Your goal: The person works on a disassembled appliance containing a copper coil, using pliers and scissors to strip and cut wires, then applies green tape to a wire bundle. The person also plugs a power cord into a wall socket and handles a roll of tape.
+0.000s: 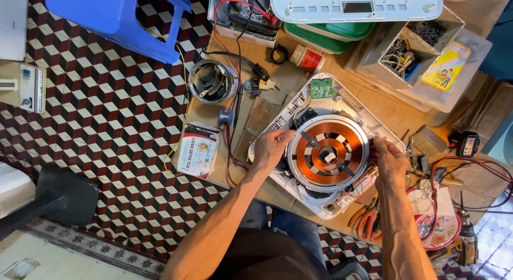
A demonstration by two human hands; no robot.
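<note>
While set on the wooden desk point(390, 111), opened induction cooker base point(320, 146) with copper coil disc point(327, 152) gripped at opposite rims by left hand point(271, 149) and right hand point(388, 161) fingers.

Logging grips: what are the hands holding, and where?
Both hands, left hand and right hand, grip the round copper induction coil at opposite edges of its rim.

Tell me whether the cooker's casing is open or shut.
Open: the copper coil disc and a green circuit board lie exposed in the white casing, between left hand and right hand.
</note>
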